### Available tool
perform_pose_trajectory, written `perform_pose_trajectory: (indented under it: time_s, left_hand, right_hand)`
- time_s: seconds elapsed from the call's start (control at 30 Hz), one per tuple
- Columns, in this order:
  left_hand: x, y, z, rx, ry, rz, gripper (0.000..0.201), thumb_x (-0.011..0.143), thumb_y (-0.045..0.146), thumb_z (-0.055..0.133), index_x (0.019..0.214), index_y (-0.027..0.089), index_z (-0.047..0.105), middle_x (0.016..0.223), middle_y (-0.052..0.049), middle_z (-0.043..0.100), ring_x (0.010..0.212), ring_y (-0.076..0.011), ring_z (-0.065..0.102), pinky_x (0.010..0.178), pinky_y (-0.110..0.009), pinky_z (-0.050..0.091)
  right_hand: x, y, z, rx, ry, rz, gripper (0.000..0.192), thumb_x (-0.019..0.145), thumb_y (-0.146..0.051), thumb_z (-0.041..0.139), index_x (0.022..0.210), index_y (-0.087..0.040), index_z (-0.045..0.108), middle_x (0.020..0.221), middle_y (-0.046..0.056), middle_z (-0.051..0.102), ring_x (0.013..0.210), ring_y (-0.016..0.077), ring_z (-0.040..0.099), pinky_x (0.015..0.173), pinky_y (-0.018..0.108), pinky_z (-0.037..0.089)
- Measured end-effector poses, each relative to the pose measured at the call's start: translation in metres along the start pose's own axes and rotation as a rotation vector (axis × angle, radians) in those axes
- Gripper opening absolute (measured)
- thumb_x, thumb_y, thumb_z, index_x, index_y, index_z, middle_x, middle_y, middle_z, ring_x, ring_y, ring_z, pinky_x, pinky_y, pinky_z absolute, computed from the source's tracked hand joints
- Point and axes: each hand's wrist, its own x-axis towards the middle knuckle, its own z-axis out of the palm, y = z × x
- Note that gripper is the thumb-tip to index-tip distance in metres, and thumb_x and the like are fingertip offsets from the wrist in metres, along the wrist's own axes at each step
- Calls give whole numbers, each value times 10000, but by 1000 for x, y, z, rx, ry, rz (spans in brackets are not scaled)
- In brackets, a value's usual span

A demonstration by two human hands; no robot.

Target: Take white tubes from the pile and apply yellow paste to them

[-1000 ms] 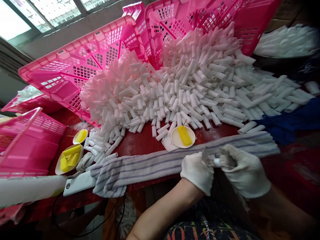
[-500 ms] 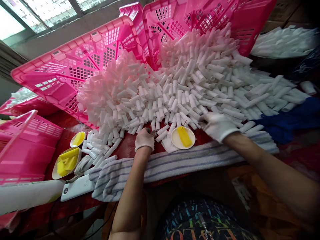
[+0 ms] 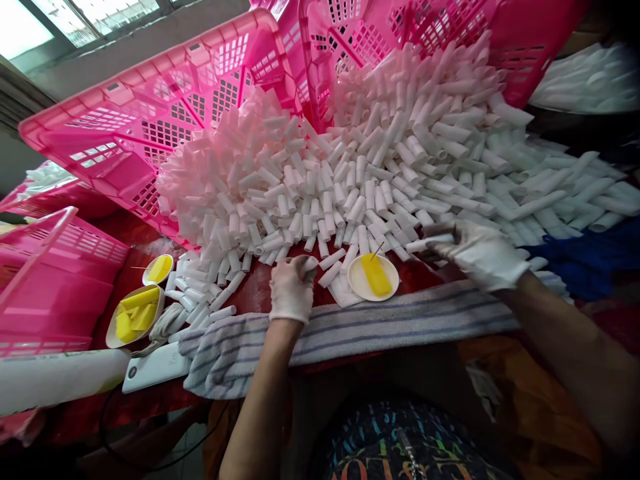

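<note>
A large heap of short white tubes (image 3: 370, 153) spreads over the red table. My left hand (image 3: 291, 290), in a white glove with dark-stained fingertips, is closed at the heap's front edge; a white tube end (image 3: 311, 265) shows between thumb and fingers. Gloved as well, my right hand (image 3: 485, 257) pinches a white tube (image 3: 429, 244) lying sideways, at the right front of the heap. Between the hands sits a small white dish (image 3: 395, 283) bearing a yellow sponge-like block (image 3: 376, 275) with a thin stick standing up from it.
Pink baskets (image 3: 165, 87) lean behind the heap. Along the front edge runs a striped towel (image 3: 360, 337). On the left are a bowl of yellow pieces (image 3: 114, 339), a smaller dish (image 3: 169, 261), a pale phone (image 3: 155, 371) and a pink crate (image 3: 55, 293). Blue cloth (image 3: 580, 267) lies right.
My right hand has moved right, away from the dish, with a white tube now visible in its fingers. My left hand has turned slightly, and a tube end shows in its pinch.
</note>
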Motion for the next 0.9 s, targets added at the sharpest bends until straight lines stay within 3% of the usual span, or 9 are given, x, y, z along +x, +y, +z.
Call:
perform_pose_trajectory:
  time_s: [0.07, 0.13, 0.23, 0.3, 0.37, 0.5, 0.7, 0.83, 0.9]
  left_hand:
    - [-19, 5, 11, -286, -42, 83, 332, 909, 280, 623, 1228, 217, 690, 1214, -122, 663, 1118, -258, 643, 1033, -406, 509]
    - [-34, 11, 28, -485, -104, 113, 373, 921, 255, 602, 1290, 214, 644, 1240, -111, 676, 1141, -243, 647, 1059, -391, 502]
    - [-45, 17, 51, -556, -133, 67, 466, 900, 202, 606, 1365, 196, 587, 1347, -126, 646, 1260, -267, 606, 1134, -411, 449]
    - [-45, 17, 59, -570, -136, 52, 504, 867, 167, 627, 1368, 190, 587, 1399, -127, 620, 1303, -276, 586, 1162, -405, 426]
    - [-43, 17, 59, -585, -146, 48, 513, 839, 147, 650, 1348, 199, 608, 1414, -115, 617, 1310, -278, 585, 1172, -394, 418]
    - [-38, 17, 53, -580, -177, 12, 496, 848, 149, 652, 1341, 182, 611, 1371, -128, 647, 1291, -281, 601, 1168, -403, 419]
    - [-34, 22, 46, -525, -219, -39, 435, 891, 228, 644, 1319, 161, 613, 1342, -145, 657, 1261, -274, 618, 1132, -389, 444]
    - [-32, 21, 45, -552, -215, -67, 407, 887, 239, 662, 1288, 174, 632, 1321, -128, 675, 1248, -258, 625, 1126, -374, 442]
    - [-31, 20, 46, -576, -227, -73, 405, 895, 242, 652, 1294, 176, 627, 1307, -121, 687, 1234, -248, 632, 1124, -375, 442]
  right_hand:
    - [-17, -1, 2, 211, -156, 106, 380, 902, -361, 590, 1218, -150, 596, 1047, 181, 775, 874, 266, 765, 719, 357, 621]
    - [-24, -2, 12, 336, -262, 196, 443, 906, -398, 601, 1265, -140, 607, 956, 145, 782, 708, 221, 744, 612, 313, 601]
    - [-20, 3, 30, 197, -158, 167, 445, 925, -415, 607, 1260, -130, 672, 835, 82, 768, 586, 155, 661, 539, 255, 543]
    - [-15, 10, 39, 94, -69, 75, 381, 899, -376, 658, 1198, -148, 726, 983, 81, 783, 823, 195, 717, 753, 274, 591]
    - [-12, 18, 44, 68, -40, -28, 327, 853, -316, 712, 1137, -159, 753, 1106, 64, 770, 1014, 204, 704, 945, 265, 552]
    - [-17, 28, 48, 107, -86, -124, 159, 848, -248, 684, 959, -151, 744, 984, 26, 754, 880, 119, 683, 837, 166, 545]
    - [-26, 39, 48, 52, -51, -126, 301, 881, -344, 681, 1158, -237, 727, 1187, 78, 740, 1108, 281, 686, 1054, 419, 534]
    - [-33, 40, 42, 17, -81, -209, 247, 861, -390, 698, 1053, -246, 756, 1069, 70, 731, 983, 264, 706, 970, 411, 583]
    - [-36, 40, 41, 12, -97, -205, 343, 842, -393, 724, 1140, -224, 739, 1153, 83, 728, 1065, 283, 696, 1008, 415, 569]
